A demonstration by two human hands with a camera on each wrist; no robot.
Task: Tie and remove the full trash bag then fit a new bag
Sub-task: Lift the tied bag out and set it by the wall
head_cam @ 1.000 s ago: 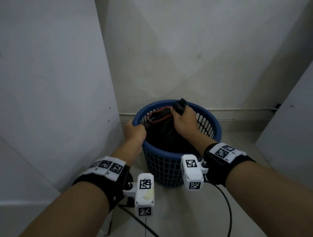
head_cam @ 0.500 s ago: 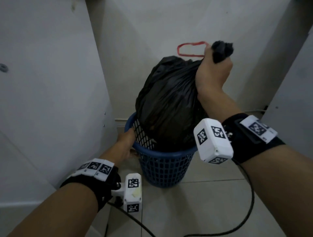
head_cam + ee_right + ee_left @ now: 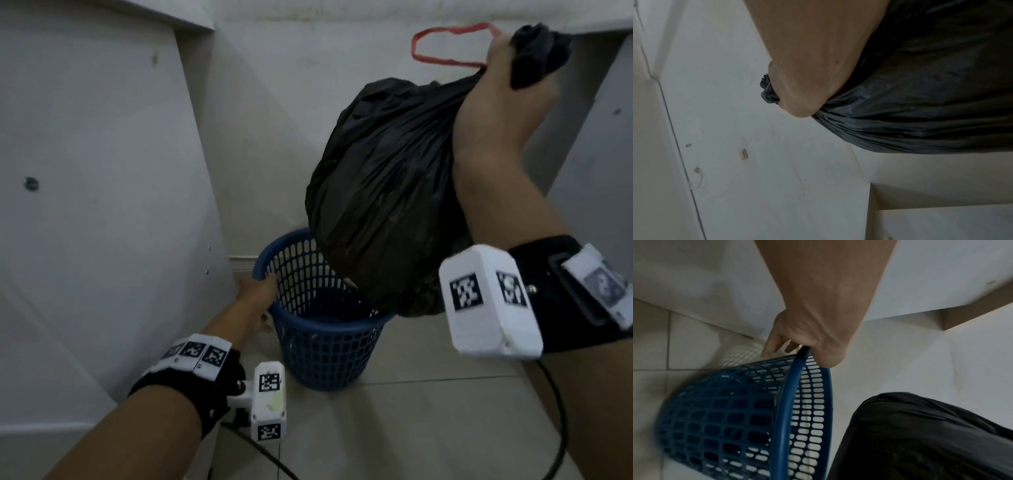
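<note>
Your right hand [image 3: 496,113] is clamped on the neck of the full black plastic trash bag [image 3: 383,192], lifted above the blue mesh plastic bin [image 3: 325,346], & your left hand [image 3: 255,291] grips the rim so the bin stays down.

The right hand [image 3: 493,102] is reaching up high, its arm stretching forward and upward, fingers curling into a tight fist round the gathered neck of the trash bag [image 3: 387,192]; the grip is closing fully, knuckles facing the head camera. The left hand [image 3: 255,291] is extending low and forward, arm nearly straight, thumb hooking over the rim of the basket [image 3: 325,342] while the fingers are lying down its outer wall. Both wrists are wearing black straps.
</note>
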